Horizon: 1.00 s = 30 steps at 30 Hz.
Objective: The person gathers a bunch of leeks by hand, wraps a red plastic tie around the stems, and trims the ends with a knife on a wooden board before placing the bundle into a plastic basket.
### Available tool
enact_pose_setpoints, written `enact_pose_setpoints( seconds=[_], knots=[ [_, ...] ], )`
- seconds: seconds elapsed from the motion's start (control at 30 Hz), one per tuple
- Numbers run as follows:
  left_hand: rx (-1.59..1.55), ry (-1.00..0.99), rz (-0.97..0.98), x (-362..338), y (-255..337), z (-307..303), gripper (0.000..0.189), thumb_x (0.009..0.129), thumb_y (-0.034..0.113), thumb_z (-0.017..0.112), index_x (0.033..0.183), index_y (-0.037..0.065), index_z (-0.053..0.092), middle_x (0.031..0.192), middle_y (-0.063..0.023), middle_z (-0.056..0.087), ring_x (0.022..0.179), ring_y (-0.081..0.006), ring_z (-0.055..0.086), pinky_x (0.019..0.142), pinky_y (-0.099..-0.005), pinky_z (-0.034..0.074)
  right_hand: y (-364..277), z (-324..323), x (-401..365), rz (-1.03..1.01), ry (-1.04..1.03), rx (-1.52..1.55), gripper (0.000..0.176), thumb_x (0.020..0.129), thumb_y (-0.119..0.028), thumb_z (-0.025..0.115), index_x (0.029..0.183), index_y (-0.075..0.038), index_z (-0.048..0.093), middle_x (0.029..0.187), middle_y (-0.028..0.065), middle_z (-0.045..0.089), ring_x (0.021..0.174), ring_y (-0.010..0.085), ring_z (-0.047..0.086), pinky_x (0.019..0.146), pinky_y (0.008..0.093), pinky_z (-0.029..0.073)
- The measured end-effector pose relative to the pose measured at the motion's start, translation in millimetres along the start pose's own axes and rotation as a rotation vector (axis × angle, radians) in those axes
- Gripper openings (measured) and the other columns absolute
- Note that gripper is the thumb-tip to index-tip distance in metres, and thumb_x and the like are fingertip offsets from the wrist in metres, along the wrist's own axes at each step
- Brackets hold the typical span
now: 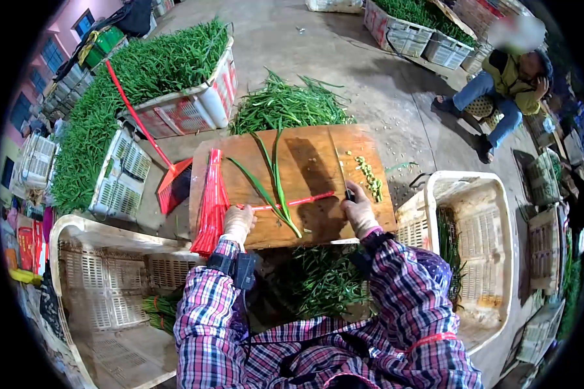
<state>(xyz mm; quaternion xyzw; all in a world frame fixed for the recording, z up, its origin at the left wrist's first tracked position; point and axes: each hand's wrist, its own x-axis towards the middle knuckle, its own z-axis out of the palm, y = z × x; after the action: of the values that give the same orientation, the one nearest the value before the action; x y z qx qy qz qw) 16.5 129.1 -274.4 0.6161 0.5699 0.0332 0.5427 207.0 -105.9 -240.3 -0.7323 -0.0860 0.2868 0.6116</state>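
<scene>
My left hand (pixel 239 222), in a pale glove, pinches one end of a red strip (pixel 305 200) on the wooden board (pixel 305 240). The strip stretches right, crossing a few long green leafy stalks (pixel 278 185) lying on the board. Beside the left hand lies a thick bundle of similar red strips (pixel 213 201). At the board's right side, my right hand (pixel 360 211) is closed around the black handle of a knife (pixel 338 159), its thin blade pointing away from me. Small pale cut pieces (pixel 370 176) lie right of the blade.
Cut greens (pixel 289 107) are heaped beyond the board. White plastic crates stand at left (pixel 68 223) and right (pixel 499 259), each with some bundled greens. A red-handled dustpan (pixel 171 175) stands near the left corner. A seated person (pixel 512 84) is at upper right.
</scene>
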Motion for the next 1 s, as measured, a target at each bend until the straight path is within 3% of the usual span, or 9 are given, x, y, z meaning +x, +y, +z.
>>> enact_pose_setpoints(
  seconds=[0.07,0.27,0.47,0.6,0.67,0.73,0.8,0.9,1.0],
  knots=[
    [0.01,-0.003,-0.036,-12.7,13.2,-2.8,0.029,0.086,0.025,0.046,0.087,-0.001,0.061,0.072,-0.0103,0.065,0.048,-0.0145,0.054,0.04,-0.0293,0.041,-4.3,10.9,1.3,0.089,-0.07,0.228,0.048,0.074,0.004,0.055,0.121,-0.009,0.053,0.079,0.0055,0.06,0.054,0.0093,0.051,0.046,0.0238,0.042],
    [-0.002,0.005,-0.031,-6.8,5.2,-2.5,0.027,0.084,0.026,0.047,0.081,0.003,0.061,0.063,-0.0073,0.063,0.044,-0.0141,0.053,0.038,-0.0288,0.041,-8.8,-17.1,16.5,0.342,-0.215,0.215,0.041,0.076,-0.005,0.062,0.116,-0.012,0.057,0.066,0.0016,0.054,0.043,0.0119,0.046,0.039,0.0273,0.039],
    [-0.015,-0.043,-0.03,-1.2,2.9,-5.1,0.028,0.082,0.026,0.047,0.082,0.002,0.062,0.064,-0.0081,0.063,0.045,-0.0154,0.054,0.037,-0.0291,0.042,16.7,-96.0,45.7,0.215,0.065,0.315,0.017,0.078,-0.009,0.06,0.095,-0.006,0.059,0.063,0.0037,0.054,0.04,0.0153,0.047,0.034,0.031,0.038],
    [-0.044,-0.052,-0.027,1.4,1.0,-5.7,0.028,0.081,0.026,0.048,0.082,0.001,0.061,0.061,-0.0082,0.061,0.044,-0.0161,0.053,0.036,-0.0296,0.041,2.6,-109.6,62.4,0.05,0.371,-0.01,0.022,0.078,-0.014,0.06,0.098,-0.004,0.06,0.066,0.0081,0.058,0.054,0.0186,0.056,0.046,0.0326,0.045],
    [-0.071,-0.047,-0.055,-2.9,5.7,-5.5,0.026,0.081,0.025,0.049,0.079,0.001,0.06,0.059,-0.0069,0.06,0.042,-0.0155,0.052,0.035,-0.0289,0.038,3.3,-107.5,79.2,-0.126,0.419,-0.367,0.028,0.079,-0.019,0.06,0.105,-0.007,0.06,0.076,0.013,0.063,0.067,0.0241,0.062,0.059,0.0348,0.048],
    [-0.103,-0.091,-0.105,-10.8,14.9,-7.1,0.023,0.081,0.023,0.051,0.075,0.003,0.06,0.06,-0.0068,0.059,0.044,-0.0145,0.052,0.035,-0.0279,0.035,-4.6,-92.7,80.8,-0.209,0.388,-0.667,0.042,0.081,-0.036,0.06,0.118,-0.017,0.055,0.103,0.0166,0.063,0.093,0.0329,0.061,0.08,0.0379,0.047],
    [-0.061,-0.086,-0.053,-12.5,11.0,-9.7,0.03,0.08,0.03,0.053,0.084,0.001,0.059,0.066,-0.0081,0.061,0.049,-0.0152,0.055,0.041,-0.0285,0.043,-27.0,-69.8,66.6,-0.285,0.302,-0.775,0.042,0.082,-0.038,0.058,0.12,-0.021,0.052,0.104,0.0152,0.062,0.094,0.0327,0.06,0.079,0.0405,0.047],
    [-0.019,-0.063,-0.096,-6.1,8.5,-7.7,0.03,0.081,0.03,0.053,0.082,0.002,0.06,0.064,-0.0073,0.06,0.047,-0.0144,0.054,0.042,-0.0277,0.043,-29.2,-51.4,75.5,-0.255,0.196,-1.171,0.032,0.083,-0.032,0.058,0.113,-0.023,0.054,0.093,0.0129,0.061,0.091,0.0312,0.06,0.075,0.043,0.047],
    [0.046,-0.039,-0.069,-8.8,10.6,-6.1,0.031,0.081,0.031,0.05,0.076,0.002,0.063,0.063,-0.0072,0.062,0.048,-0.0151,0.055,0.043,-0.0287,0.044,-23.9,-48.2,81.7,-0.276,0.217,-1.165,0.031,0.08,-0.029,0.061,0.109,-0.022,0.055,0.1,0.0112,0.058,0.093,0.0313,0.059,0.077,0.0424,0.047]
  ],
)
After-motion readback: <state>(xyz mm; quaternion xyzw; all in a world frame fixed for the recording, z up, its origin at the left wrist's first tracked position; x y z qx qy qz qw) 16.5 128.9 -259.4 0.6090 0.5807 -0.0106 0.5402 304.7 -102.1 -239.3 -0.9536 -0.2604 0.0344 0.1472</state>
